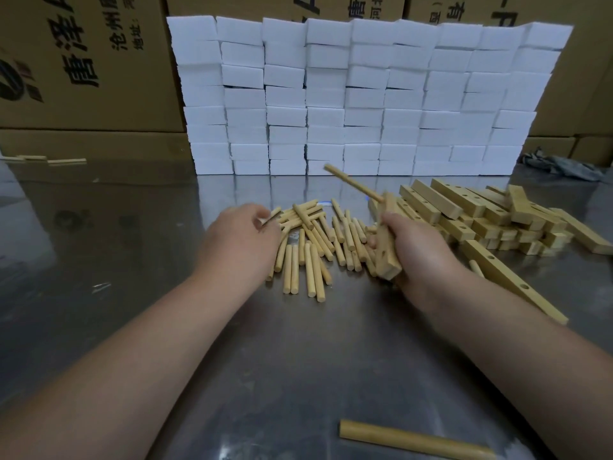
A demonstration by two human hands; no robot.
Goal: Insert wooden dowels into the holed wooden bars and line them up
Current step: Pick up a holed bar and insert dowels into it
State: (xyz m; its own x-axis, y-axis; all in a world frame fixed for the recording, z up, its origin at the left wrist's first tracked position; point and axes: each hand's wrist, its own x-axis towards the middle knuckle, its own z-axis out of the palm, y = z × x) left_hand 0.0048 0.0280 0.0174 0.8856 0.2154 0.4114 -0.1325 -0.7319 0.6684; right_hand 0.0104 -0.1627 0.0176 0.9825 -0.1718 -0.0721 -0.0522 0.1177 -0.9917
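My right hand (414,250) grips a holed wooden bar (386,240) held on end above the metal table. One dowel (351,183) sticks out of the bar's far end, pointing up and to the left. My left hand (242,240) reaches over the left side of a loose pile of dowels (318,240), its fingers curled at one dowel (274,214) at the pile's edge. A heap of holed bars (481,214) lies to the right of my right hand.
A wall of stacked white foam blocks (358,97) stands behind the piles, with cardboard boxes (83,61) further back. A long holed bar (510,280) lies slanted at the right. Another bar (414,439) lies near the front edge. A grey rag (560,167) sits far right.
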